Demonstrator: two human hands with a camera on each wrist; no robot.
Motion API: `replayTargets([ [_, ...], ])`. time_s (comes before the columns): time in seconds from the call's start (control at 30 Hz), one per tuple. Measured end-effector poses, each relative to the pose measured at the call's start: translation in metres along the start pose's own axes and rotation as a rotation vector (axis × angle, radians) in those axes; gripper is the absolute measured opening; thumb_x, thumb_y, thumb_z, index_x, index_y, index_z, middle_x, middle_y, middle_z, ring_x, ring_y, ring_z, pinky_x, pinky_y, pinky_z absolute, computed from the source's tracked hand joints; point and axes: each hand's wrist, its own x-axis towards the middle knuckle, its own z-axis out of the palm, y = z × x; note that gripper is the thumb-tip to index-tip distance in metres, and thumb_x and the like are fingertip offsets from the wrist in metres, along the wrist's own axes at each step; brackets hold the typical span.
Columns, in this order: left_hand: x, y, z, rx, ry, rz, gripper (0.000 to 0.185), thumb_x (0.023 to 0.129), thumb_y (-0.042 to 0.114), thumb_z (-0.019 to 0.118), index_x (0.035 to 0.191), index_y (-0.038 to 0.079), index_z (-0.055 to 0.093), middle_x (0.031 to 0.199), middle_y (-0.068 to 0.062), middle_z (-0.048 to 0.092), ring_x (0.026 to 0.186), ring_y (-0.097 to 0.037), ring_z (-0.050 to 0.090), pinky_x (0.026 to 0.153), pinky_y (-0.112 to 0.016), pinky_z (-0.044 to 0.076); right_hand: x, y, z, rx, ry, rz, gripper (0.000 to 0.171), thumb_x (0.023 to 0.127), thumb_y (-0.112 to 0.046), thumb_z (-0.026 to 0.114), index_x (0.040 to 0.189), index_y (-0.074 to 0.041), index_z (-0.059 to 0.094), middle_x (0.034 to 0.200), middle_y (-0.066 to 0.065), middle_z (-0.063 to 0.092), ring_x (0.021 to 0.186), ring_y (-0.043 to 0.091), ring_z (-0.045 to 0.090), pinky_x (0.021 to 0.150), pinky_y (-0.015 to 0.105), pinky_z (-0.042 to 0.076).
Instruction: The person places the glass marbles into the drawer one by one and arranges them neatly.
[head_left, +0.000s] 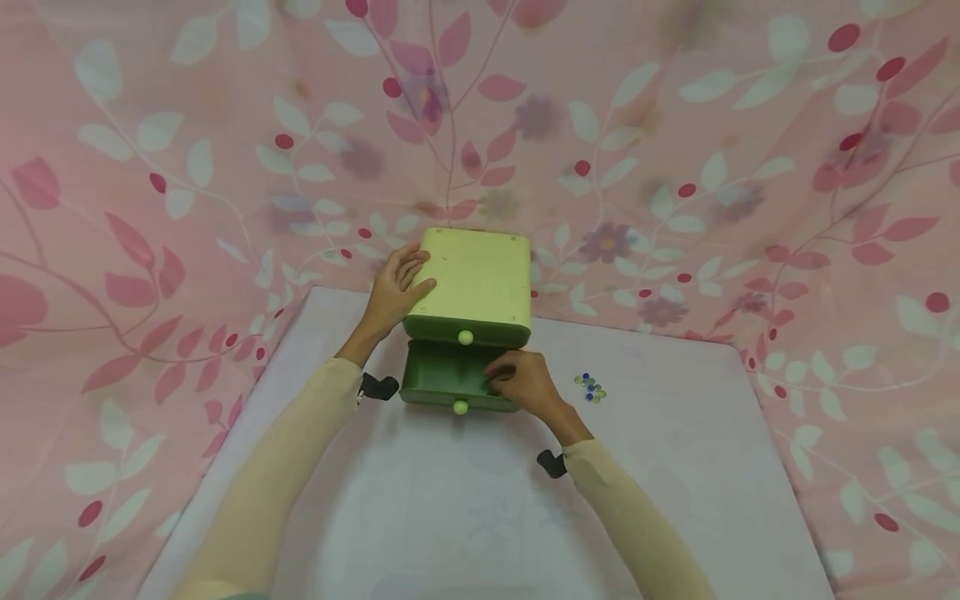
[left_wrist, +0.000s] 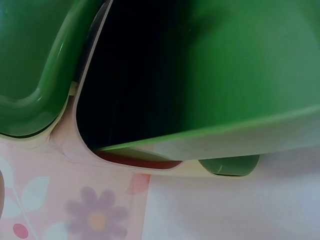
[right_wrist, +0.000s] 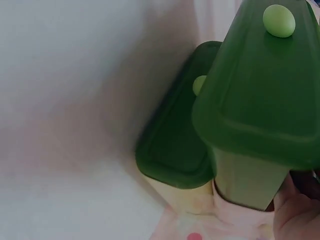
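Pale worktop under pink floral drapery: right hand nearest, fingers curled into open lower drawer, contents of grip indiscernible; left hand flat against cabinet; beads beside, liable to scatter if drawer jerked.

A small drawer cabinet stands on the table, toward its far edge and just left of centre, with a patterned cloth backdrop rising behind it. Its lower drawer is pulled out toward the person, below the closed upper drawer. The left hand rests against the cabinet's left side. The right hand lies at the open drawer's right end, fingers over its front rim. A cluster of glass beads lies on the table just right of that hand.
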Motion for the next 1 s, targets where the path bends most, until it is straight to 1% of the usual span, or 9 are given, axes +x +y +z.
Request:
replayTargets([
  [0.1, 0.0, 0.0, 0.0, 0.005, -0.002, 0.001, 0.069, 0.088, -0.01, 0.063, 0.148, -0.006, 0.028, 0.14, -0.031, 0.038, 0.138, -0.037, 0.033, 0.12, -0.039, 0.024, -0.006, 0.003, -0.004, 0.037, 0.069, -0.04, 0.017, 0.077, 0.006, 0.074, 0.089, -0.005, 0.078, 0.087, -0.001, 0.07, 0.077, 0.01, 0.068, 0.066, 0.021, 0.06],
  [0.2, 0.001, 0.001, 0.0, 0.01, -0.003, 0.0, 0.069, 0.088, -0.01, 0.063, 0.148, -0.004, 0.029, 0.14, -0.03, 0.039, 0.138, -0.035, 0.034, 0.12, -0.039, 0.023, -0.012, 0.005, -0.012, 0.102, 0.135, -0.071, 0.016, 0.077, 0.008, 0.076, 0.088, -0.004, 0.077, 0.087, 0.001, 0.07, 0.078, 0.014, 0.069, 0.069, 0.024, 0.061],
  [0.3, 0.001, 0.001, 0.001, 0.012, 0.0, -0.005, 0.069, 0.088, -0.01, 0.062, 0.148, -0.002, 0.03, 0.141, -0.029, 0.039, 0.138, -0.034, 0.034, 0.12, -0.039, 0.024, -0.018, 0.01, -0.022, 0.146, 0.191, -0.079, 0.018, 0.075, 0.01, 0.077, 0.087, -0.003, 0.077, 0.087, 0.004, 0.07, 0.08, 0.018, 0.07, 0.073, 0.026, 0.061],
  [0.37, 0.001, 0.001, 0.001, 0.01, 0.001, -0.005, 0.069, 0.088, -0.01, 0.062, 0.148, -0.003, 0.03, 0.141, -0.03, 0.039, 0.138, -0.035, 0.034, 0.12, -0.039, 0.023, -0.022, 0.016, -0.029, 0.151, 0.22, -0.07, 0.018, 0.074, 0.012, 0.078, 0.087, -0.001, 0.076, 0.086, 0.005, 0.071, 0.08, 0.019, 0.07, 0.073, 0.026, 0.061],
  [0.57, 0.002, 0.001, 0.001, 0.021, 0.018, -0.006, 0.068, 0.087, -0.01, 0.063, 0.147, -0.007, 0.03, 0.139, -0.029, 0.041, 0.137, -0.034, 0.036, 0.119, -0.04, 0.025, -0.036, 0.041, -0.048, 0.099, 0.281, 0.0, 0.018, 0.074, 0.01, 0.079, 0.089, 0.002, 0.075, 0.086, 0.007, 0.071, 0.081, 0.023, 0.071, 0.073, 0.026, 0.061],
  [0.67, 0.002, 0.002, 0.001, 0.019, 0.024, -0.005, 0.069, 0.087, -0.01, 0.063, 0.147, -0.009, 0.028, 0.139, -0.03, 0.04, 0.137, -0.035, 0.036, 0.119, -0.04, 0.025, -0.045, 0.062, -0.053, 0.051, 0.307, 0.041, 0.018, 0.074, 0.009, 0.079, 0.09, 0.002, 0.074, 0.087, 0.01, 0.071, 0.082, 0.025, 0.071, 0.071, 0.024, 0.061],
  [0.77, 0.001, 0.002, 0.001, 0.009, 0.021, -0.007, 0.07, 0.087, -0.01, 0.063, 0.147, -0.01, 0.027, 0.139, -0.031, 0.039, 0.137, -0.037, 0.034, 0.119, -0.04, 0.025, -0.055, 0.084, -0.054, 0.003, 0.331, 0.104, 0.019, 0.074, 0.008, 0.079, 0.092, 0.003, 0.074, 0.089, 0.011, 0.071, 0.082, 0.027, 0.071, 0.069, 0.024, 0.061],
  [0.87, 0.001, 0.002, 0.001, 0.002, 0.017, -0.01, 0.07, 0.087, -0.01, 0.062, 0.147, -0.011, 0.026, 0.139, -0.032, 0.037, 0.138, -0.038, 0.033, 0.12, -0.039, 0.024, -0.065, 0.104, -0.055, -0.055, 0.353, 0.152, 0.019, 0.075, 0.008, 0.077, 0.093, 0.003, 0.074, 0.092, 0.013, 0.071, 0.084, 0.029, 0.071, 0.07, 0.028, 0.062],
  [1.0, 0.001, 0.0, 0.002, -0.005, 0.013, -0.006, 0.07, 0.088, -0.01, 0.063, 0.147, -0.011, 0.026, 0.139, -0.032, 0.037, 0.138, -0.038, 0.033, 0.12, -0.038, 0.024, -0.075, 0.125, -0.057, -0.086, 0.374, 0.201, 0.021, 0.075, 0.011, 0.07, 0.095, 0.005, 0.073, 0.096, 0.016, 0.071, 0.088, 0.031, 0.07, 0.076, 0.034, 0.062],
])
